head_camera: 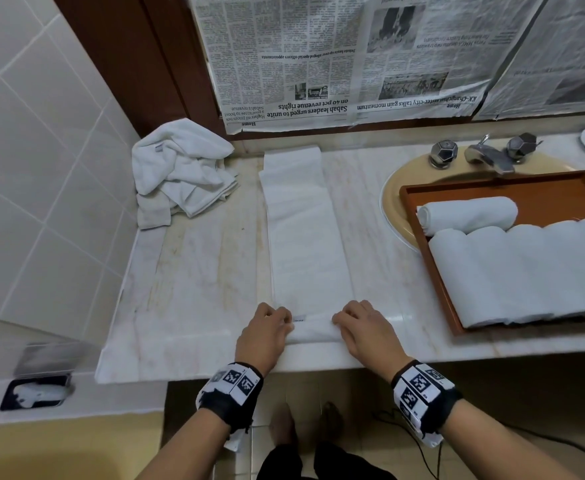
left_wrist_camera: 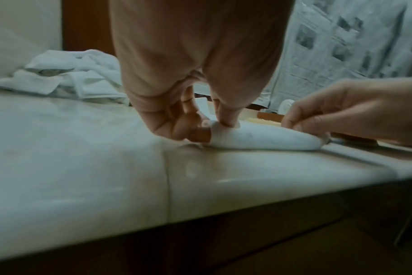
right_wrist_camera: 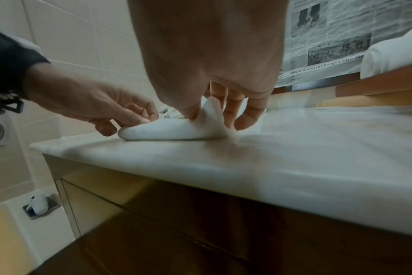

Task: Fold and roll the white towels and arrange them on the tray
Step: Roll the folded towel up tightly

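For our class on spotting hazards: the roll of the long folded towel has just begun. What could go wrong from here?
1. The left hand and right hand pinch only the ends of the long folded white towel; its middle may roll slack.
2. The roll starts near the marble counter's front edge and could slip off.

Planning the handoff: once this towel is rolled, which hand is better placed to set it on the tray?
Right hand: likely better, since the tray lies on its side of the towel.
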